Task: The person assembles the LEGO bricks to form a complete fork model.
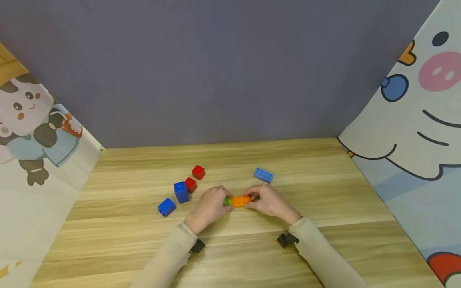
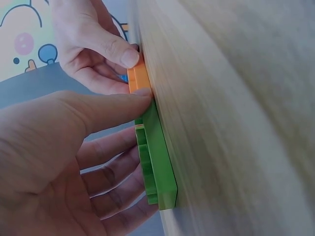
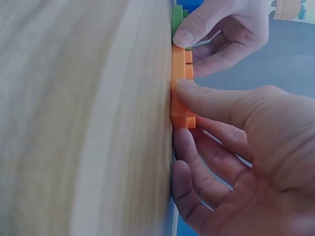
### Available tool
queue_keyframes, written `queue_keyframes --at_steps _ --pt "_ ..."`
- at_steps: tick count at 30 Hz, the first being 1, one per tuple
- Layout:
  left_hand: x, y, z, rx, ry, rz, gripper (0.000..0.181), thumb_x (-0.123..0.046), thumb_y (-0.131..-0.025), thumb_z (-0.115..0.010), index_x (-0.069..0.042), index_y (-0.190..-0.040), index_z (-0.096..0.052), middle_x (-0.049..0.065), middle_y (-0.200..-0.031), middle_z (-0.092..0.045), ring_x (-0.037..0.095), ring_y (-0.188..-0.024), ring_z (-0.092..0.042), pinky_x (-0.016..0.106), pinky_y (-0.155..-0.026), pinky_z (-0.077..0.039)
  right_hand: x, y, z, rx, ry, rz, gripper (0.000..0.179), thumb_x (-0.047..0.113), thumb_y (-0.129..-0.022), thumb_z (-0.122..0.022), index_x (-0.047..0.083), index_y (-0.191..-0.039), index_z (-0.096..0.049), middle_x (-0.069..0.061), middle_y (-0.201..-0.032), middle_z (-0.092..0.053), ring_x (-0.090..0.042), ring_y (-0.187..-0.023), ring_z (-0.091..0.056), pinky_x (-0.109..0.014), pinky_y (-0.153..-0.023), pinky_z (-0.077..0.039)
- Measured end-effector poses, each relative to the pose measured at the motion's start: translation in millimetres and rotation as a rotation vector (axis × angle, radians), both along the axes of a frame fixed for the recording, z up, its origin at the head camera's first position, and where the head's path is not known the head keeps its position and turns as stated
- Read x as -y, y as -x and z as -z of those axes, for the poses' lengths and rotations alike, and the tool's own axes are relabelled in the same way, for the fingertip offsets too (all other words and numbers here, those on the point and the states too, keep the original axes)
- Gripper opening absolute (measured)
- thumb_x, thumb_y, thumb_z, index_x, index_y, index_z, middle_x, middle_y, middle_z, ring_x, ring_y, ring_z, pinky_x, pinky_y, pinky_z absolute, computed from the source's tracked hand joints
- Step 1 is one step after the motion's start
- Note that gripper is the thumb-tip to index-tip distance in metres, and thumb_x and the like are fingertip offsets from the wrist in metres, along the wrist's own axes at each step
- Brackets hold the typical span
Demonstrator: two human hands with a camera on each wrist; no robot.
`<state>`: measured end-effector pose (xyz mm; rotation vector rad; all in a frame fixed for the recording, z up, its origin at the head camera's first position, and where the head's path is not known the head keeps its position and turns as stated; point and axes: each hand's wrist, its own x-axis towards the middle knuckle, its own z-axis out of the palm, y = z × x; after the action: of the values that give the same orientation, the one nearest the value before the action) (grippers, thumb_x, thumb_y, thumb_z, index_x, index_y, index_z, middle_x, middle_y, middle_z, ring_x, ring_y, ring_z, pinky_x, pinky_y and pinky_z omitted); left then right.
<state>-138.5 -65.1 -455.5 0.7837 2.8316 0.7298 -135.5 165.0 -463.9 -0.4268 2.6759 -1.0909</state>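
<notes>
A green toy building brick [image 1: 227,201] and an orange one [image 1: 239,201] lie end to end on the wooden table, studs up. My left hand [image 1: 213,203] pinches the green brick; in the left wrist view the thumb lies near the seam and the green brick's far end [image 2: 162,172] shows beyond the thumb. On the other side, my right hand [image 1: 269,202] grips the orange brick between thumb and fingers. From the right wrist, the orange side [image 3: 179,101] appears close against the tabletop. Whether the two bricks are joined or merely touching, I cannot tell.
Left of the hands stand two small red bricks [image 1: 198,172] and two darker blue bricks [image 1: 181,192]. A long light blue brick [image 1: 263,175] lies beyond my right hand. A grey panel [image 1: 223,80] rises at the table's back edge, with cartoon-printed panels at both sides.
</notes>
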Motion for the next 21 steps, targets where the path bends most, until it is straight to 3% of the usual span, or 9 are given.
queue_keyframes --at_steps 13,21 --pt "1.1 1.9 -0.7 0.016 0.003 -0.003 0.028 -0.022 -0.091 -0.086 -0.005 -0.113 -0.081 0.007 -0.107 -0.075 0.019 -0.09 -0.067 0.043 -0.088 -0.06 -0.2 1.6 -2.2 -0.012 0.02 -0.038 0.026 0.016 -0.091 -0.086 0.011 -0.115 -0.08 -0.006 -0.114 -0.076 -0.009 -0.086 -0.065 -0.025 -0.076 -0.057" --pt "1.8 1.8 -0.8 0.006 0.006 0.004 0.028 -0.023 -0.091 -0.086 -0.005 -0.113 -0.081 0.007 -0.106 -0.075 0.018 -0.088 -0.066 0.042 -0.086 -0.061 0.3 6.1 -8.2 -0.035 0.033 -0.057 0.023 0.021 -0.097 -0.08 0.01 -0.116 -0.079 -0.005 -0.11 -0.078 -0.009 -0.084 -0.065 -0.025 -0.071 -0.055"
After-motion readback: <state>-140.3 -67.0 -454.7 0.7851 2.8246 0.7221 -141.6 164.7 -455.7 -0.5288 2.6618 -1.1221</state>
